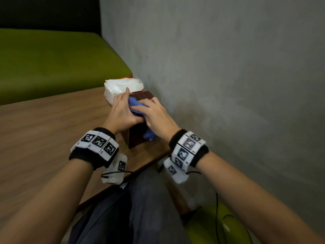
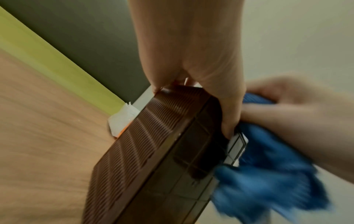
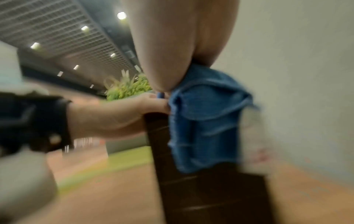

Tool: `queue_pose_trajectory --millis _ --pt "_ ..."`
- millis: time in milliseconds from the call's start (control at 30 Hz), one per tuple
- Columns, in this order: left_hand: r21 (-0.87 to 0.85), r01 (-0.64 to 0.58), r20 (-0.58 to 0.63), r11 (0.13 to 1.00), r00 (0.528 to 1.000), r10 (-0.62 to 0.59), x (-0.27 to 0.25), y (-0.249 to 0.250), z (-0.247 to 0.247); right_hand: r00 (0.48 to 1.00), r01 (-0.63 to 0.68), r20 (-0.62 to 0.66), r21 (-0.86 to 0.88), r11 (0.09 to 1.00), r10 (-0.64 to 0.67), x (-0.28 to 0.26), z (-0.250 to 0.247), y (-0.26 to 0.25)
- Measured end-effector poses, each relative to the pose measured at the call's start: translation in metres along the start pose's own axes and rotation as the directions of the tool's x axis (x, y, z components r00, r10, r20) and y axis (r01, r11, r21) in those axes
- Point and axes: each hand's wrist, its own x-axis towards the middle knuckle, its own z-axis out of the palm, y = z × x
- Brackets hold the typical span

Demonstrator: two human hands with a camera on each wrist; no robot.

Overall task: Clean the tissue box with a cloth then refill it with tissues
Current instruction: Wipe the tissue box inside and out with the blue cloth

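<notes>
At tabletop (image 1: 44, 131) far corner beside wall (image 1: 228, 76): brown ribbed tissue box (image 2: 145, 145) tilted on edge, gripped by left hand (image 1: 121, 110); right hand (image 1: 156, 115) presses blue cloth (image 2: 268, 174) on it. White tissue pack (image 1: 121, 88) just behind. Open tabletop leftward.

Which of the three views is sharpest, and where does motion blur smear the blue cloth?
Head view: sharpest, the brown ribbed tissue box reads clearly. Left wrist view: the blue cloth smears under the right hand. Right wrist view: blurred throughout, worst at the lower edge.
</notes>
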Motion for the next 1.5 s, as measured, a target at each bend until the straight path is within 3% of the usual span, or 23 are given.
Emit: queue_pose_trajectory --millis 167,233,367,433,500,567,667,800,900,1033,1167,1267,1367,1500 --pt "0.080 -0.026 -0.001 0.996 1.000 0.026 0.002 0.006 0.004 0.957 -0.291 0.000 -0.023 0.956 0.291 0.008 -0.010 0.047" --pt "0.057 -0.016 0.014 0.998 1.000 0.015 0.001 0.007 0.002 0.970 -0.241 0.002 -0.030 0.970 0.241 0.020 -0.004 0.022" --pt "0.037 -0.013 0.050 0.999 0.999 0.011 0.000 0.004 -0.003 1.000 0.002 0.028 -0.017 1.000 -0.001 0.007 0.005 -0.012" --pt "0.040 -0.041 0.055 0.998 0.998 0.039 -0.002 -0.002 -0.006 0.998 -0.053 -0.017 0.027 0.998 0.053 -0.002 -0.003 0.007" --pt "0.058 -0.067 0.078 0.996 0.995 0.063 -0.003 -0.005 -0.015 0.975 -0.217 -0.042 0.050 0.975 0.219 -0.009 -0.010 0.036" --pt "0.214 -0.090 0.195 0.973 0.980 0.047 0.000 -0.001 -0.029 0.945 -0.322 -0.028 0.094 0.942 0.326 -0.017 -0.013 0.054" --pt "0.574 -0.152 0.360 0.805 0.930 -0.080 0.012 0.026 -0.034 0.949 -0.309 0.005 0.190 0.932 0.314 -0.025 -0.002 0.045" --pt "0.628 -0.210 0.433 0.749 0.895 -0.112 0.022 0.052 -0.007 0.950 -0.304 0.000 0.241 0.922 0.313 -0.024 0.011 0.031" --pt "0.564 -0.137 0.363 0.814 0.927 -0.094 0.025 0.048 -0.011 0.934 -0.317 -0.069 0.297 0.901 0.352 -0.024 0.004 0.038" --pt "0.166 -0.047 0.078 0.985 0.996 0.035 0.009 0.026 -0.023 0.876 -0.319 -0.227 0.390 0.864 0.426 -0.014 -0.014 0.042" --pt "-0.124 -0.042 -0.093 0.991 0.995 0.030 -0.019 -0.010 0.000 0.908 -0.309 -0.181 0.317 0.897 0.377 -0.001 -0.005 0.032" --pt "-0.149 0.008 -0.087 0.989 0.996 -0.021 -0.025 -0.032 0.014 0.933 -0.331 -0.080 0.194 0.924 0.351 -0.005 0.015 0.026" --pt "-0.161 0.027 -0.040 0.987 0.999 -0.034 -0.029 -0.046 0.015 0.938 -0.329 -0.064 0.144 0.933 0.341 -0.008 0.028 0.021" --pt "-0.013 -0.004 0.126 1.000 0.992 0.006 -0.018 -0.053 0.009 0.948 -0.302 -0.085 0.069 0.951 0.307 -0.005 0.037 0.010"
